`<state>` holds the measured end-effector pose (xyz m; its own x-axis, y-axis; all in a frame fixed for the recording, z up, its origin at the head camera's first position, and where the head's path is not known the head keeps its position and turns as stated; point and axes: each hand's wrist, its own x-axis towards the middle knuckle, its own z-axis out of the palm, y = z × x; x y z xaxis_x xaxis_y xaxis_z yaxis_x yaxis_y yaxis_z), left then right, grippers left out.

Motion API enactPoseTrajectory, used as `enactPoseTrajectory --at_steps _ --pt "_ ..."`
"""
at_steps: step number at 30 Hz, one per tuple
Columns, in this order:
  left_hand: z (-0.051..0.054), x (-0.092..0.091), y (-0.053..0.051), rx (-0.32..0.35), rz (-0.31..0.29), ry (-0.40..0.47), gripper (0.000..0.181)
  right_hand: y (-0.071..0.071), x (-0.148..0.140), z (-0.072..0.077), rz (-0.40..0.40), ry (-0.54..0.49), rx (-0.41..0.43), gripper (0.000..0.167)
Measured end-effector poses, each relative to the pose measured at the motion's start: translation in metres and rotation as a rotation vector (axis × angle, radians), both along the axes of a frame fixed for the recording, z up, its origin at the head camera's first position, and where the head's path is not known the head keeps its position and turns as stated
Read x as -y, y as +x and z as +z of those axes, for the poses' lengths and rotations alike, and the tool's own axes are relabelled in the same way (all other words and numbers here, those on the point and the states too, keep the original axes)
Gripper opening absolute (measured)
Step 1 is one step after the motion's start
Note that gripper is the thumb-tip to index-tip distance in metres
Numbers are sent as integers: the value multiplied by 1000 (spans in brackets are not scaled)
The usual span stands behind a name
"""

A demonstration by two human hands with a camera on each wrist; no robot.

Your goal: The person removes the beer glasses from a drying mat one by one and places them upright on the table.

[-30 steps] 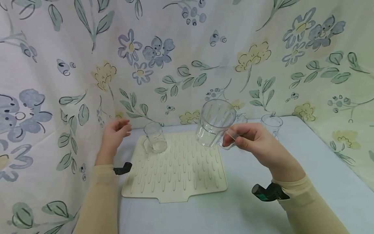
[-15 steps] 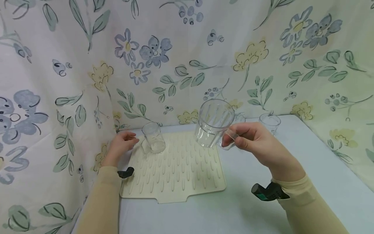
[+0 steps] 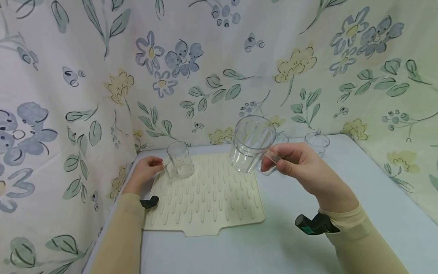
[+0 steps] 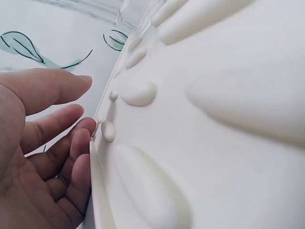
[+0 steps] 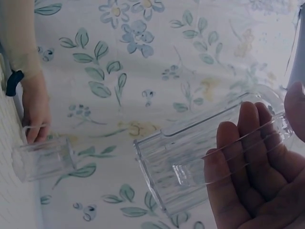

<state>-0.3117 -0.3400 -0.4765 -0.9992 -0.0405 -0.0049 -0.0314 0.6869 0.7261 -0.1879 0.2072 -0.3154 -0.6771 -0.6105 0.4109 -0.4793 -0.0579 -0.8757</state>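
Note:
My right hand [image 3: 302, 165] pinches the handle of a clear mug [image 3: 251, 142], holding it tilted above the back right of the cream ridged drying mat [image 3: 205, 201]. In the right wrist view, its fingers [image 5: 250, 143] bend round the handle. A second clear mug [image 3: 182, 163] stands upright on the mat's back left, handle to the left. Beside that handle is my left hand [image 3: 145, 172], fingers loosely curled and holding nothing. The left wrist view has this hand [image 4: 47, 152] at the mat's edge; whether its fingertips touch the mat or handle I cannot tell.
At the table's back right stands a clear cup [image 3: 317, 142]. Another clear vessel [image 3: 282, 137] shows partly behind the held mug. A floral curtain [image 3: 219, 76] hangs close behind and along the left of the white-covered table [image 3: 342, 179].
My left hand has come down and right, from beyond the mat's left edge to beside the standing mug's handle. My right hand and its mug have stayed nearly still.

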Motion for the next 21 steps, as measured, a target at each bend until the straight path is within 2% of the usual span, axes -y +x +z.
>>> enactPoseTrajectory --at_steps 5,11,21 --pt "1 0 1 -9 19 -2 42 -1 0 1 3 -12 -27 26" --pt "0 1 0 -10 26 9 40 0 -5 3 -41 -3 -35 32" --pt "-9 4 -3 -7 12 30 40 3 -24 3 -36 -98 -88 22"
